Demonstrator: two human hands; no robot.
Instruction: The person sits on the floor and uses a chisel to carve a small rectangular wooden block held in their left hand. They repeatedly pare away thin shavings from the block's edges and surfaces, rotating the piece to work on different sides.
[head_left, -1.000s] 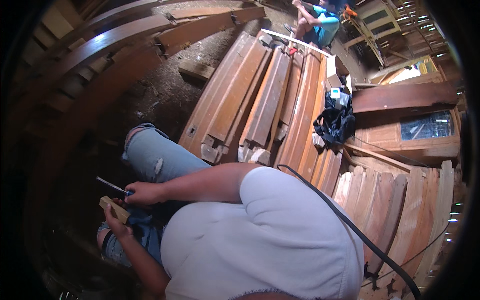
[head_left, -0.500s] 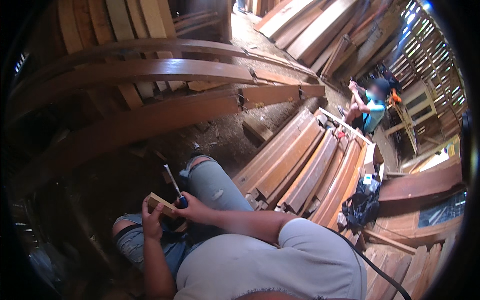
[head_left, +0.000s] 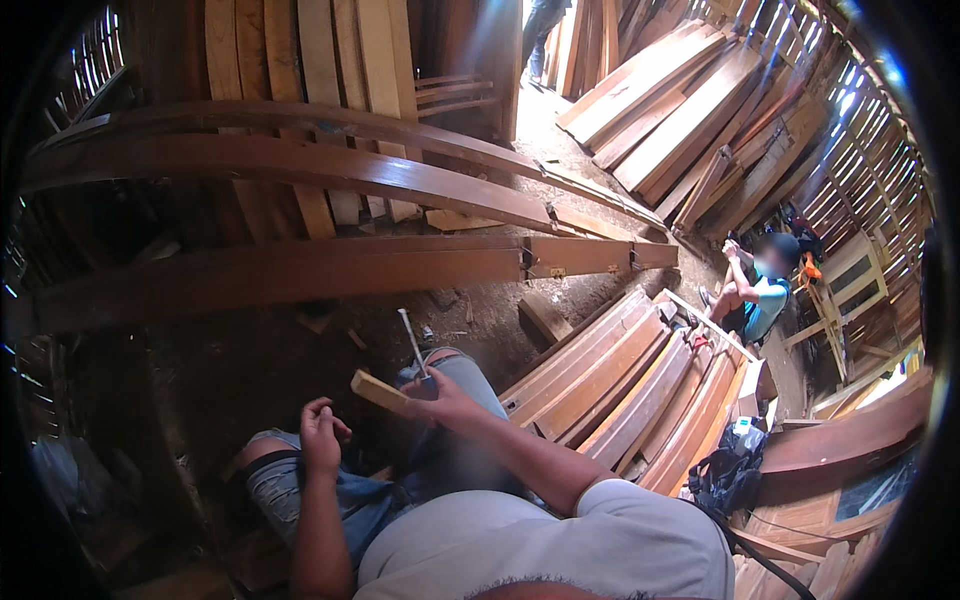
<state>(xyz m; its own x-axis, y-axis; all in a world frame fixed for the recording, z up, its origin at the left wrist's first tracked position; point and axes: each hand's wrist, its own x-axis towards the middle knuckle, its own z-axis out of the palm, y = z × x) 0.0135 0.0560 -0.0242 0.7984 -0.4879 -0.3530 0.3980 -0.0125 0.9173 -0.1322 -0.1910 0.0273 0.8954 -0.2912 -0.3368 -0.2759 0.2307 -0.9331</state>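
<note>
My right hand (head_left: 440, 397) is closed round a chisel (head_left: 413, 343) and a short wooden block (head_left: 378, 390) together. The chisel's metal blade points up and away from its blue handle, most of which my fingers cover. The pale block juts out to the left from the same grip, above my lap. Off to the left and a little lower, my left hand (head_left: 322, 437) is raised over my left knee, apart from the block. Its fingers are loosely bent, thumb apart, and nothing shows in them.
Long brown beams (head_left: 400, 262) cross in front of me. To my right lie stacked wooden pieces (head_left: 610, 375) and a black bag (head_left: 727, 465). A co-worker (head_left: 768, 290) sits beyond the stack. More planks (head_left: 650, 110) lie at the far right.
My left hand has let go of the block and drawn away from it. The right hand keeps both block and chisel. The whole view has shifted.
</note>
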